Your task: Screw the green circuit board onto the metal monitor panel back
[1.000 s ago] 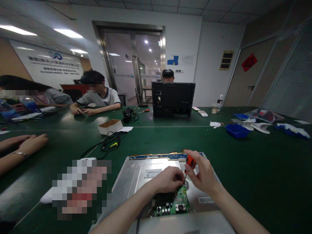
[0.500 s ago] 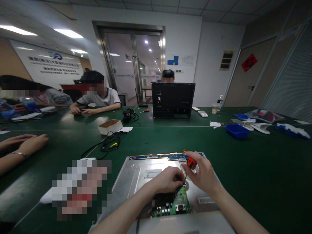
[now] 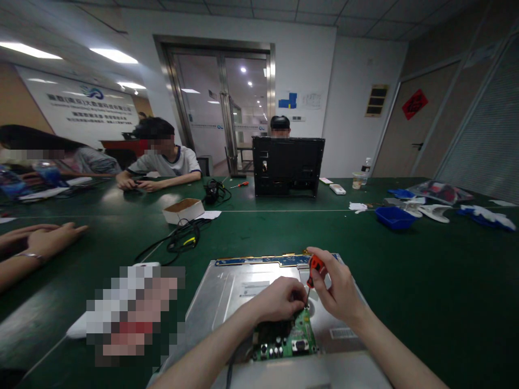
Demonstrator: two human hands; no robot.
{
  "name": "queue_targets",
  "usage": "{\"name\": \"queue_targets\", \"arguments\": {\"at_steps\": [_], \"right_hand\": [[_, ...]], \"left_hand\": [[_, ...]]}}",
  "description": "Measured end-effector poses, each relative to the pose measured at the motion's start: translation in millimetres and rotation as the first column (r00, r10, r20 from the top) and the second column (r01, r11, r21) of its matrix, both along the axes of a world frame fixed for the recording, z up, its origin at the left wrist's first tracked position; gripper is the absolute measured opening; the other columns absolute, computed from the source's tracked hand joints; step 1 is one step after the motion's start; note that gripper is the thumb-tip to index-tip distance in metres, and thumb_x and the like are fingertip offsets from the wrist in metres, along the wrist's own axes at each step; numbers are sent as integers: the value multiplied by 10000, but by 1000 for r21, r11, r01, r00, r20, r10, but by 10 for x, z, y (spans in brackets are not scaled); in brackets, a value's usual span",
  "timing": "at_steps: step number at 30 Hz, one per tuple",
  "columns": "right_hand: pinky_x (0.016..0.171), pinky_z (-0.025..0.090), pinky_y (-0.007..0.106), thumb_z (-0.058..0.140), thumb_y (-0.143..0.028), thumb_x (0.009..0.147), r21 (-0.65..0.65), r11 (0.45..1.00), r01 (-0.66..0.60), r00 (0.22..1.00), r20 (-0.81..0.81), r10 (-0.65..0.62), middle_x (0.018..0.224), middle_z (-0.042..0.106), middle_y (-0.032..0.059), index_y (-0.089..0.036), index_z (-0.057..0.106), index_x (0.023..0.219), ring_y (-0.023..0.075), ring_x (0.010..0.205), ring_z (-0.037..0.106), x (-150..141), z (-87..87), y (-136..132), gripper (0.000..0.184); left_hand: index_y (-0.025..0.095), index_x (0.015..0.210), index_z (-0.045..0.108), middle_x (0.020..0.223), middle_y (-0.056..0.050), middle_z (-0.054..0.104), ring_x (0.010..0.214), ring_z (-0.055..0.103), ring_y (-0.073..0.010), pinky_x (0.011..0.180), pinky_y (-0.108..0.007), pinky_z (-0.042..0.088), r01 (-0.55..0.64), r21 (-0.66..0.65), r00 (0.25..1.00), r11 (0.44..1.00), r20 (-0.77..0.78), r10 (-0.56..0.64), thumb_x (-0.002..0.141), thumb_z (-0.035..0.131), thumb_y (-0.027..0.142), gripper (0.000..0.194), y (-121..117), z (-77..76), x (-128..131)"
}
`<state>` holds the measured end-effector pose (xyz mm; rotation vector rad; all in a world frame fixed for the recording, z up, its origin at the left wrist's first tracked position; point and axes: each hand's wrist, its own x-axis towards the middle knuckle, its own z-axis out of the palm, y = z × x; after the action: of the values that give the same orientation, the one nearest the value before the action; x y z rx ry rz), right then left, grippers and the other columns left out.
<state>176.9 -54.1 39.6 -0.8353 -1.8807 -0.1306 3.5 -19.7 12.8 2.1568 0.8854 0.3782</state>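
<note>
My right hand [image 3: 338,286] grips the red and black handle of a small screwdriver [image 3: 315,269]. Its thin shaft points down to the upper corner of a green circuit board [image 3: 304,329]. Close beside the tip, my left hand [image 3: 281,300] is closed, its thumb and fingers pinched together over the board's edge; whatever they hold is hidden. The board sits on the silver metal back of a display panel [image 3: 227,302], which lies flat before me. A narrow blue circuit strip [image 3: 259,261] runs along the panel's far edge.
Left of the panel are black cables [image 3: 178,240] and an open cardboard box [image 3: 184,210]. A black monitor [image 3: 287,166] stands across the green table. To the right is a blue tray [image 3: 395,217]. A co-worker's hands [image 3: 52,240] rest at the left.
The fingers of my right hand have shifted around the screwdriver, and more of its handle shows. My left hand stays in place. The co-worker's hand at left has moved slightly right.
</note>
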Motion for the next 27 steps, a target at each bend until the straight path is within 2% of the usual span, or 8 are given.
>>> {"name": "queue_targets", "arguments": {"at_steps": [8,12,20,27], "right_hand": [[492,422,219,483,-165,926,75,997,20,1000,0,-20,724,570,-32,-213,461,1233,123,531,531,-18,-5,24,311],[505,418,210,518,-192,933,80,996,33,999,-4,-33,725,570,-33,-212,492,1192,112,534,525,-17,-24,44,261],[499,411,208,544,-273,961,91,995,51,999,2,-52,697,565,-34,-198,511,1160,112,517,524,-5,-77,74,215],[497,424,210,537,-294,965,88,995,41,999,-4,-41,695,581,-33,-207,517,1156,113,517,534,-13,-44,55,211]], "left_hand": [[140,823,696,744,-10,667,686,578,-155,640,-216,420,8,-19,1000,1000,-1,-8,698,576,87,181,17,3,-2],[141,843,698,797,-24,689,738,601,-170,676,-225,435,15,-6,1000,1000,-13,-15,713,568,99,189,14,-22,-3],[141,802,692,759,-13,667,710,580,-158,665,-220,419,9,27,999,1000,-35,-8,716,579,89,151,9,-12,-6],[134,817,701,788,-26,682,732,596,-167,680,-225,425,17,24,999,1000,-34,-16,712,576,82,172,25,-20,-7]]}}
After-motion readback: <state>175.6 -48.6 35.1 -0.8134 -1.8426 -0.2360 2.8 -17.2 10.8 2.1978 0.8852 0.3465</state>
